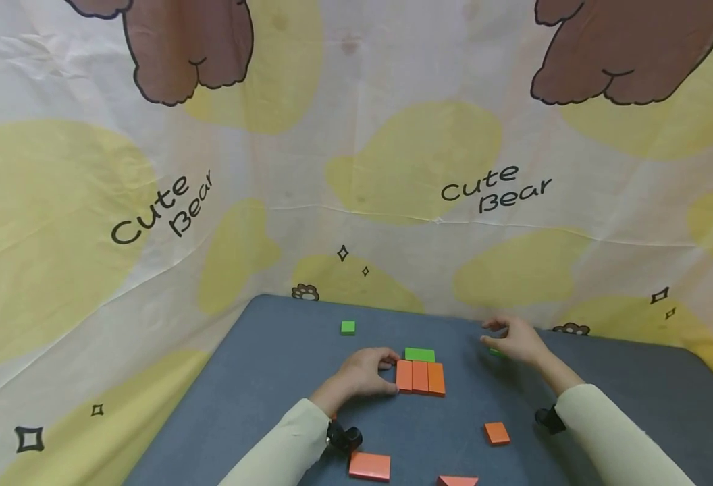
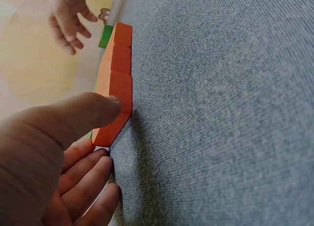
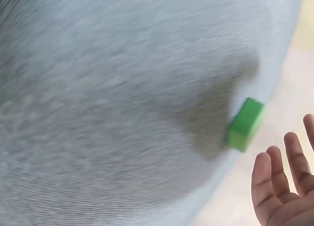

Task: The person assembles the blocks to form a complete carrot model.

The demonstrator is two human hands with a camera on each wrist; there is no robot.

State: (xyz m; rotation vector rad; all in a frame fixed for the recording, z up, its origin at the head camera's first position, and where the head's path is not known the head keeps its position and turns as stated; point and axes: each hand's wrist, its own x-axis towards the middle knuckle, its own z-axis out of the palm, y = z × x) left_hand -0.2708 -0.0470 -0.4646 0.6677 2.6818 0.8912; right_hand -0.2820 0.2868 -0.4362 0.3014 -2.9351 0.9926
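Observation:
Three orange blocks lie side by side in a row on the grey table. A flat green block lies just behind them. My left hand holds the row's left block, thumb at its near end and fingers at its far end. My right hand hovers with relaxed, spread fingers just over a small green block near the table's back edge, touching nothing that I can see.
A small green cube sits at the back left of the table. Loose orange blocks lie near the front: a square, a rectangle and a triangle. A bear-print cloth rises behind.

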